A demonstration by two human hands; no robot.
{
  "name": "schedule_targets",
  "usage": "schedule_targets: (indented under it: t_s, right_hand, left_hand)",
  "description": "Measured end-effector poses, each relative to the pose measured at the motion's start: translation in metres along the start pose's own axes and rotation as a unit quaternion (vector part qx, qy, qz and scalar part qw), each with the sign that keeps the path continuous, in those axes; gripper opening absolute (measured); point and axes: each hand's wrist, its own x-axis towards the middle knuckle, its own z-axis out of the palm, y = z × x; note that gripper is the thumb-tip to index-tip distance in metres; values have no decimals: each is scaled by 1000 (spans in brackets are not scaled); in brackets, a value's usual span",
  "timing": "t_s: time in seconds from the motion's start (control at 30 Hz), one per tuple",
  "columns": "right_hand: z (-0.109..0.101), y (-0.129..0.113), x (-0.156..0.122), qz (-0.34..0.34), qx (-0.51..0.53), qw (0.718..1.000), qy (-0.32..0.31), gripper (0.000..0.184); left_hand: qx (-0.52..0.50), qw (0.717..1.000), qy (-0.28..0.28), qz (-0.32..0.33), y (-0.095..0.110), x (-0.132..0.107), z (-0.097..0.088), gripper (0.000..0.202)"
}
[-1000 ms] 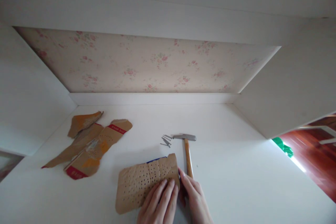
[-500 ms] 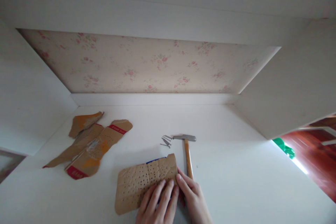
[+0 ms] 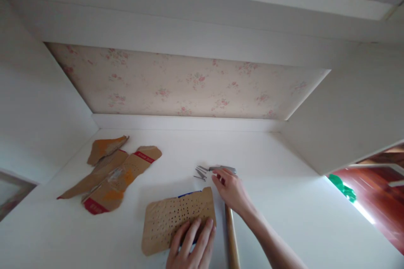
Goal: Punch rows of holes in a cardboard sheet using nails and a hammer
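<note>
My left hand (image 3: 191,246) lies flat, fingers spread, on the near edge of a brown cardboard piece (image 3: 173,218) punched with many small holes, on the white desk (image 3: 284,201). My right hand (image 3: 229,188) is stretched forward over the hammer (image 3: 231,235), its fingertips close to a small heap of grey nails (image 3: 200,172). The fingers are loosely extended and hold nothing. The hammer's metal head (image 3: 229,169) shows just past the fingers, and its wooden handle runs back toward me under the wrist.
Torn cardboard pieces with red and orange print (image 3: 110,174) lie at the left of the desk. Floral wallpaper (image 3: 189,84) backs the alcove under a white shelf. White side panels close in left and right. A red floor and a green thing (image 3: 342,185) show at right.
My right hand left the cardboard's right edge and reached forward to the nails beside the hammer head. The left hand stays on the cardboard. The view tilted up slightly.
</note>
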Motion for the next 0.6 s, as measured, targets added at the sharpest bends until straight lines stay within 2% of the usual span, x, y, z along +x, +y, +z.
schedule_targets:
  t_s: [0.13, 0.27, 0.6]
  right_hand:
    - [7, -6, 33, -43, -95, 994, -29, 28]
    - [20, -7, 53, -74, -161, 983, -56, 30]
    - [41, -2, 64, -80, -236, 965, -76, 32]
  left_hand:
    - [-14, 1000, 19, 3, -2, 7, -1, 32]
    - [-16, 998, 58, -11, 0, 14, -1, 31]
    - [23, 997, 70, 9, 0, 0, 12, 22]
